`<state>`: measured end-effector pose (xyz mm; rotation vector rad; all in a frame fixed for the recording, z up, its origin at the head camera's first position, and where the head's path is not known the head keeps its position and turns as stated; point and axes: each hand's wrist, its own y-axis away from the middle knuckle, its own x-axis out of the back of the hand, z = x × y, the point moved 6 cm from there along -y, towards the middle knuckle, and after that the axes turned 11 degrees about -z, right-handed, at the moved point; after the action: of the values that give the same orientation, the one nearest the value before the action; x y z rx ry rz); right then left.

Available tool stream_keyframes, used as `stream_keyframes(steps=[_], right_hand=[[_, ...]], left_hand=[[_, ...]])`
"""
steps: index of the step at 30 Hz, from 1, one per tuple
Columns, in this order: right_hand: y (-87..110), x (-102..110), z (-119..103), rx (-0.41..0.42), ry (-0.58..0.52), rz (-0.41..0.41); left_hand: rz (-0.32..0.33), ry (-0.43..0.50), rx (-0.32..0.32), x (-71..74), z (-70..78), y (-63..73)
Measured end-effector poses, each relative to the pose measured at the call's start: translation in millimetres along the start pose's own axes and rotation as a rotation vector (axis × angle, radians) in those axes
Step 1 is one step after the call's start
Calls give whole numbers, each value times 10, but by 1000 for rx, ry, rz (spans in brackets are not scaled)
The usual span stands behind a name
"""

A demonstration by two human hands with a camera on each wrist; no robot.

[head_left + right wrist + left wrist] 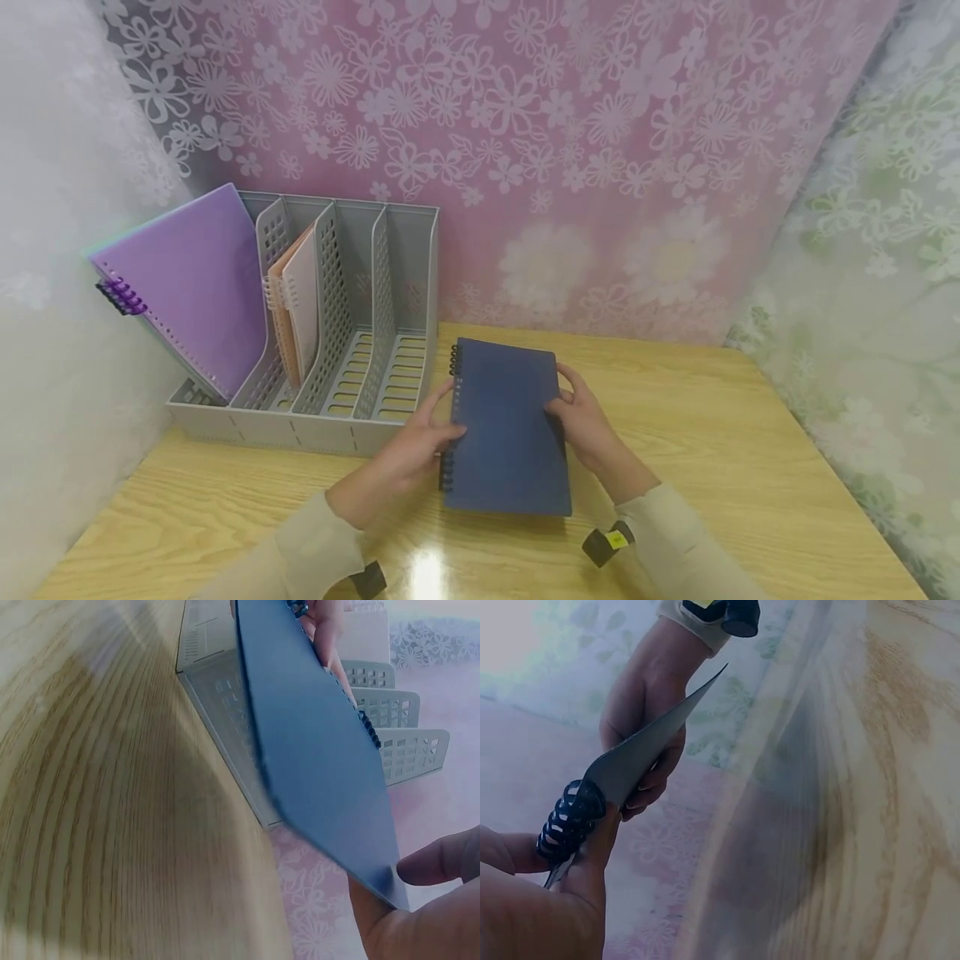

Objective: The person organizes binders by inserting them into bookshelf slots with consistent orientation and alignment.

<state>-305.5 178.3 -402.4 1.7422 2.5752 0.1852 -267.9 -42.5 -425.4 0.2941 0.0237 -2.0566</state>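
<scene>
Both hands hold a dark blue spiral notebook (510,425) above the table, its black coil on the left side. My left hand (412,442) grips the coil edge, thumb on the cover and fingers behind. On the opposite edge my right hand (588,421) pinches the notebook, thumb on top, other fingers underneath. In the left wrist view the black coil (570,821) sits between the left thumb and fingers. The right wrist view has the blue cover (319,742) tilted, raised over the wood, with the right thumb (435,859) pressing near its corner.
A grey file organizer (300,429) with several slots stands at the left. A purple spiral notebook (195,292) leans in its leftmost slot. Beside that one, smaller notebooks (303,300) with pale and tan covers stand upright. A floral curtain (585,167) hangs behind the wooden table (705,442).
</scene>
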Motion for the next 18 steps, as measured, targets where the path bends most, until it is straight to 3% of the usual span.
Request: stream_keyframes(steps=[6, 12, 18], right_hand=[[14, -28, -77, 47, -20, 30], [36, -91, -218, 128, -29, 39], [37, -219, -306, 170, -43, 45]], left_hand=[[-10, -111, -1, 24, 143, 68], [-21, -100, 1, 73, 247, 101], [58, -227, 62, 211, 291, 178]])
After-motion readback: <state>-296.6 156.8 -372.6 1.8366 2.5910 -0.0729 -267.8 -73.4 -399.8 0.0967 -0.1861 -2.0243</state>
